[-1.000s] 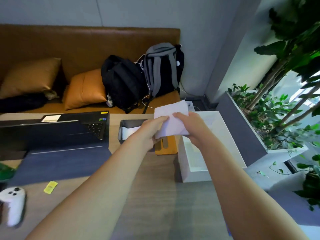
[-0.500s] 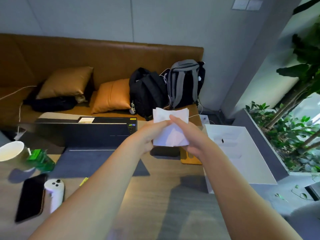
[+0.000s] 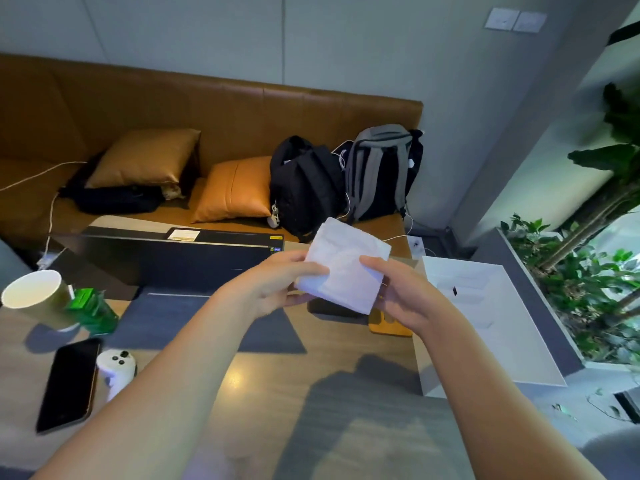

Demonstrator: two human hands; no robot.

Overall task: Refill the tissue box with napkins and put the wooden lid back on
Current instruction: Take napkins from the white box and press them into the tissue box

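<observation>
A stack of white napkins (image 3: 346, 263) is held up over the table between both hands. My left hand (image 3: 273, 285) pinches its left edge and my right hand (image 3: 398, 292) grips its right edge, thumb on top. Directly below the napkins lies the dark tissue box (image 3: 332, 310), mostly hidden by them. The wooden lid (image 3: 386, 325) lies flat on the table to the box's right, partly covered by my right hand.
A white open carton (image 3: 485, 323) sits at the table's right end. A laptop (image 3: 180, 258) lies at the back left. A paper cup (image 3: 33, 296), green packet (image 3: 91, 308), phone (image 3: 67, 382) and white controller (image 3: 116, 370) are at the left. Backpacks (image 3: 308, 185) rest on the sofa.
The view has tilted up and left, so the cup and phone came into sight. Both hands keep the napkins and have turned the stack so it tilts to the right.
</observation>
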